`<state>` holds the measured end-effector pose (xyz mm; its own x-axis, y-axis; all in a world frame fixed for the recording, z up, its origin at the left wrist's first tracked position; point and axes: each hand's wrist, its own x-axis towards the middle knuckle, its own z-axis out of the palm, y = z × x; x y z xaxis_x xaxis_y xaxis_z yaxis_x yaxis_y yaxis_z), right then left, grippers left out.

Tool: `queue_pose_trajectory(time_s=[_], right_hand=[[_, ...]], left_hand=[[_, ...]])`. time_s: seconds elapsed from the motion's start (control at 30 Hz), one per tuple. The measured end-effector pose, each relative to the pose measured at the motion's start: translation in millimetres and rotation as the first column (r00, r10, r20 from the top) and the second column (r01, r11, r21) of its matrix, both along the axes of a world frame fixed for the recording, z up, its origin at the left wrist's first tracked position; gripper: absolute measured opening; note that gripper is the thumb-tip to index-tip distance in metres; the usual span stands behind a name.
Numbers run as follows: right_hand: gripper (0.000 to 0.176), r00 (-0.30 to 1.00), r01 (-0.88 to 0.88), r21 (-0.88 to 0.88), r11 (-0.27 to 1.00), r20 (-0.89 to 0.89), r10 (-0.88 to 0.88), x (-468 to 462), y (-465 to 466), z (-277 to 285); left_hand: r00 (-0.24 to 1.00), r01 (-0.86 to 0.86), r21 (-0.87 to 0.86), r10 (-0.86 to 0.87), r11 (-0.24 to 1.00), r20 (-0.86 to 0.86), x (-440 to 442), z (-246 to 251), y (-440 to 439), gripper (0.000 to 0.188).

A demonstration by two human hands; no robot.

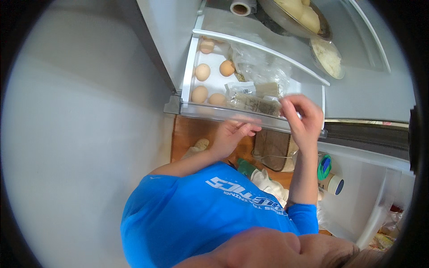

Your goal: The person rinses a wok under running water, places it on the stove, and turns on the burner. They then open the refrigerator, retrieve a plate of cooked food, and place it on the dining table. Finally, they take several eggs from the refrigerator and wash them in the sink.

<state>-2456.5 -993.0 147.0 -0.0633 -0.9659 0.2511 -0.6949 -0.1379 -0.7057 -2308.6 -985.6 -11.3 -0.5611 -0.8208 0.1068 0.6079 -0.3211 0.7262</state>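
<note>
A white refrigerator drawer point(186, 77) with a clear front panel point(214, 112) is pulled out before me. Several eggs point(200, 94) lie along its left side. In its middle are clear packs of thin dried noodles point(256, 104) and a crumpled clear plastic bag point(261, 63). My right hand point(303, 117) is bent over the drawer's right front, its curled fingertips beside the end of the noodle packs. Whether they pinch the wrapper is unclear. My left hand point(234, 132) is at the outside of the clear panel, fingers loosely spread and holding nothing.
Above the drawer, a shelf point(355, 90) bears a roll of plastic film point(240, 8), a metal bowl of pale dough-like pieces point(301, 20) and a small dish of white food point(326, 57). The open refrigerator door point(355, 197) at right holds bottles point(330, 184). A grey panel point(83, 134) stands close on the left.
</note>
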Motion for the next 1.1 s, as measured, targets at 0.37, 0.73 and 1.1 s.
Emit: queue_pose_trajectory(time_s=[0.37, 0.73, 1.1], right_hand=[[0.026, 0.74, -0.453, 0.226, 0.862, -0.444, 0.505, 40, -139, -79], [0.027, 0.565, -0.53, 0.323, 0.784, -0.555, 0.611, 17, -164, -120], [0.035, 0.707, -0.564, 0.615, 0.551, 0.704, -0.062, 25, -144, -60]], left_hand=[[0.997, 0.063, -0.078, -0.059, 0.995, 0.05, 6, -4, -9, 0.026], [0.965, 0.158, -0.024, -0.15, 0.987, 0.215, 18, -3, -1, 0.023], [0.946, 0.186, -0.005, -0.178, 0.983, 0.271, 92, 53, 6, 0.021]])
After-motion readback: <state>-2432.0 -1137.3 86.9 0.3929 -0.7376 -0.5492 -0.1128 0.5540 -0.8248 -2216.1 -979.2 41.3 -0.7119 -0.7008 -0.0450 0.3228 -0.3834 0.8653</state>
